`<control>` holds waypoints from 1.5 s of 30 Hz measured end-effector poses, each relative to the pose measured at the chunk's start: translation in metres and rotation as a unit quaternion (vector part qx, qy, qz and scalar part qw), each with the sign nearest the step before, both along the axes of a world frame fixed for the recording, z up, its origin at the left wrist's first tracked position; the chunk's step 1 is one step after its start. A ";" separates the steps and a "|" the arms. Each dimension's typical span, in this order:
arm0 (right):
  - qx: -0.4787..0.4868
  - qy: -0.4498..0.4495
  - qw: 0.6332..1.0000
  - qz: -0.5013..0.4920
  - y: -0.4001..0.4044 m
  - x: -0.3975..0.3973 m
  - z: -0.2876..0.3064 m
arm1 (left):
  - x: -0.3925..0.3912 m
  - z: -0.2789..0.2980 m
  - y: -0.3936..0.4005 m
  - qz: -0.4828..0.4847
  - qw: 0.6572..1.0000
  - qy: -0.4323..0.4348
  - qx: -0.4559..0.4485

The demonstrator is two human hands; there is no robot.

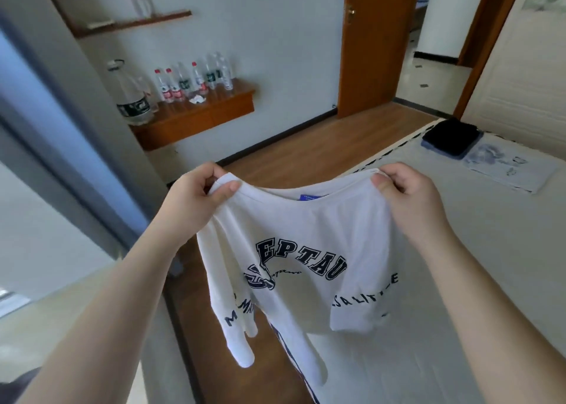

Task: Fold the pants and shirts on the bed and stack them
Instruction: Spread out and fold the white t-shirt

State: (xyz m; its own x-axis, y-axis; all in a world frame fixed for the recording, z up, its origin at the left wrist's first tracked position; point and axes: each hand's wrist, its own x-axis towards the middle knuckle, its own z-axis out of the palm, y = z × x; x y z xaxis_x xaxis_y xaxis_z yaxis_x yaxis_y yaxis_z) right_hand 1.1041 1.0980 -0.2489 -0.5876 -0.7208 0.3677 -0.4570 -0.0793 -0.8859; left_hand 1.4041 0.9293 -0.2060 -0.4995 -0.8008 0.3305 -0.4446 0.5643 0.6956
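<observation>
A white T-shirt (309, 229) with dark blue lettering hangs in the air in front of me, its printed side towards me. My left hand (199, 192) pinches its left shoulder by the collar, and my right hand (404, 189) pinches the right shoulder. The shirt droops over the bed's left edge, its lower part bunched and hanging. On the bed (459, 265), at the far corner, a stack of folded dark clothes (451, 138) lies over a blue piece. Beside it lies a flat pale garment with a blue print (508, 170).
A strip of wooden floor (306, 146) runs left of the bed. A wall shelf (196, 112) holds several plastic bottles. A brown door (373, 42) stands open at the back. A grey panel stands close at my left.
</observation>
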 end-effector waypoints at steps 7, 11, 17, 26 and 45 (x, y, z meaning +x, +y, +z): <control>0.006 0.002 0.998 0.055 -0.095 0.083 -0.005 | 0.093 -0.016 -0.051 0.069 0.996 0.046 0.024; 0.011 0.012 0.996 0.082 -0.149 0.126 -0.011 | 0.139 -0.026 -0.087 0.100 0.993 0.055 0.027; 0.014 0.025 0.993 0.116 -0.214 0.167 -0.010 | 0.188 -0.023 -0.135 0.113 0.992 0.037 0.028; 0.038 0.097 0.984 0.144 -0.307 0.173 -0.011 | 0.198 -0.033 -0.232 0.160 0.985 0.050 0.035; 0.027 0.075 0.983 0.167 -0.595 0.186 -0.014 | 0.193 -0.030 -0.475 0.229 0.970 0.078 0.024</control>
